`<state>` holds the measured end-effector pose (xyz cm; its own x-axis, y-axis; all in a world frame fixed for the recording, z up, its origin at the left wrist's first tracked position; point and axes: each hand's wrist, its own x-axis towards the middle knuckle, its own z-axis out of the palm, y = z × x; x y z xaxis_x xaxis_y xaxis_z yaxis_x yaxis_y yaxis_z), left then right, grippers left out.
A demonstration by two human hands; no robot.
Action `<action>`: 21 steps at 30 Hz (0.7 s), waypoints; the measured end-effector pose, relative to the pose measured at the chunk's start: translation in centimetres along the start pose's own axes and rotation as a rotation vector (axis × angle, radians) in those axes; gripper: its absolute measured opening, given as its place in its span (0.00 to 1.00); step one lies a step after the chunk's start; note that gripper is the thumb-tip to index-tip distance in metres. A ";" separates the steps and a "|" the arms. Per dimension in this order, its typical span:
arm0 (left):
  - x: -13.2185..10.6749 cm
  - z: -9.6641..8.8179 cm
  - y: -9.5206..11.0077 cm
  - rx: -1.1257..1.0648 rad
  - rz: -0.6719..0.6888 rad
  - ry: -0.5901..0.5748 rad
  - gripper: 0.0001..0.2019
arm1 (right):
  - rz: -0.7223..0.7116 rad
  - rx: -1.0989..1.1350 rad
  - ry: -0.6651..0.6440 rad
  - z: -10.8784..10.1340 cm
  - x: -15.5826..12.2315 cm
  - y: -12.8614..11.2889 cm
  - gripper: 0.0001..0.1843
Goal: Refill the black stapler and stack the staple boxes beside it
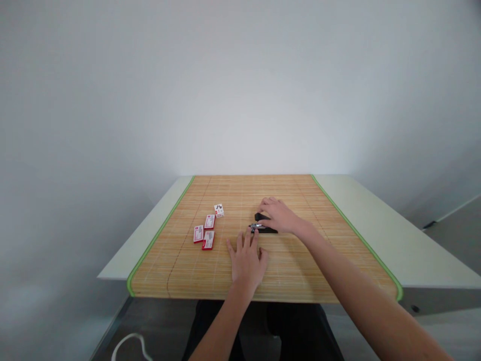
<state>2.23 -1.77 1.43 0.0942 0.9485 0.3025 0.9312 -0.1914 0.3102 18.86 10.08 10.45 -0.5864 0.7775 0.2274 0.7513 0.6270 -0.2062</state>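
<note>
A black stapler [267, 230] lies on the bamboo mat, its top arm raised from the base and the metal part showing at its left end. My right hand [278, 214] is closed over the stapler's upper arm from the right, covering much of it. Flat on the mat in front is my left hand [247, 258], fingers spread, with its fingertips at the stapler's left end. Nothing shows in its grasp.
Several small red-and-white boxes [208, 240] lie left of my hands, and a white box [219, 210] stands behind them. The green-edged bamboo mat [293, 188] covers the middle of a white table [376, 210] against a wall.
</note>
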 end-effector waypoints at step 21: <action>0.0 -0.4 0.0 -0.039 0.012 -0.002 0.29 | 0.435 0.470 0.275 4.6 -14.9 8.2 0.31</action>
<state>2.11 -1.87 1.80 0.1057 0.9466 0.3047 0.9156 -0.2121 0.3415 32.34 3.89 0.98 -0.1172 0.9611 0.2503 0.6533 0.2644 -0.7094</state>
